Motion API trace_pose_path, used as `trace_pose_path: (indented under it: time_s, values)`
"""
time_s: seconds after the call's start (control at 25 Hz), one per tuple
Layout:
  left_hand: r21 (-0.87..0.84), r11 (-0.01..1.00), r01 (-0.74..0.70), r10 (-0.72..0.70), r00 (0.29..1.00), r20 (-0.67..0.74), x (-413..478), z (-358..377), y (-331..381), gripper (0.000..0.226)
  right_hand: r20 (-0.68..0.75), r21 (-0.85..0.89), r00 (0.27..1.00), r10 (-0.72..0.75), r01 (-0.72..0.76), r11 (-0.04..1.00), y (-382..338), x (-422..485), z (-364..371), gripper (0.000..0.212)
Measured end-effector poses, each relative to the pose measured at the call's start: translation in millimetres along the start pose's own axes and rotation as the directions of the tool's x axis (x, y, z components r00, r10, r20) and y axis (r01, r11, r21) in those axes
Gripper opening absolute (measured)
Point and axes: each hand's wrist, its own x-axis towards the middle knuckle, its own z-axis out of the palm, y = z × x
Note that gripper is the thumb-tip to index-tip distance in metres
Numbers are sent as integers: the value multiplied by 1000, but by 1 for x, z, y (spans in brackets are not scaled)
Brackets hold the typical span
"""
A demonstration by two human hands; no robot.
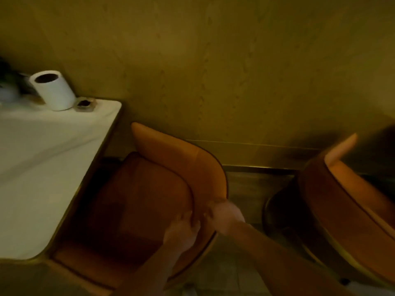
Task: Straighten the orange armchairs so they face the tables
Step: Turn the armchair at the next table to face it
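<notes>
An orange armchair (149, 189) stands beside the white table (42, 167), its seat turned toward the table's long edge. Both my hands are on the curved top of its backrest. My left hand (181, 229) grips the rim from the seat side, fingers curled over it. Just to its right, my right hand (224, 214) grips the same rim from the outer side. A second orange armchair (342, 206) stands at the right, partly cut off by the frame edge and blurred.
A white cylindrical holder (53, 90) and a small dark dish (85, 104) sit at the table's far end. A greenish wall (235, 71) runs close behind both chairs. Tiled floor (245, 199) shows in the gap between the chairs.
</notes>
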Motion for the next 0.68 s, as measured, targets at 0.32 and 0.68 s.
trace_pose_path:
  time_s: [0.32,0.68]
  values:
    - [-258,910,325,-330,944,25,22,49,48,59,234,-197,855,-464,509,838,66,89,-7,47]
    - [-226,674,703,-734,606,-306,23,76,110,55,-70,-155,641,-764,750,643,106,115,12,47]
